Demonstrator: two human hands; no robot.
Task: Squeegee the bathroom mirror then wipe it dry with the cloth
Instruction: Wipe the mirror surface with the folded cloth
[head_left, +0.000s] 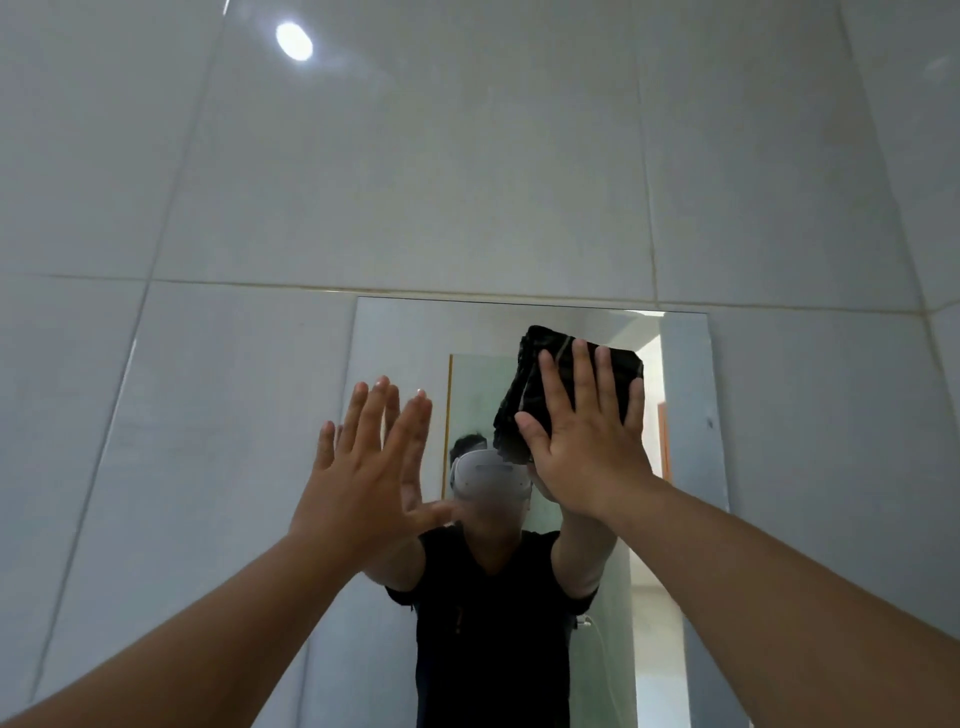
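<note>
A rectangular frameless mirror (685, 415) hangs on the tiled wall ahead of me. My right hand (587, 436) lies flat, fingers spread, pressing a folded black cloth (535, 374) against the upper right part of the glass. My left hand (363, 467) is open with its fingers apart, resting flat at the mirror's left edge and holding nothing. The squeegee is not in view.
Large pale grey wall tiles (467, 156) surround the mirror. A round ceiling light (294, 41) reflects in a tile at the upper left. The mirror shows a person in a black shirt and a bright doorway behind.
</note>
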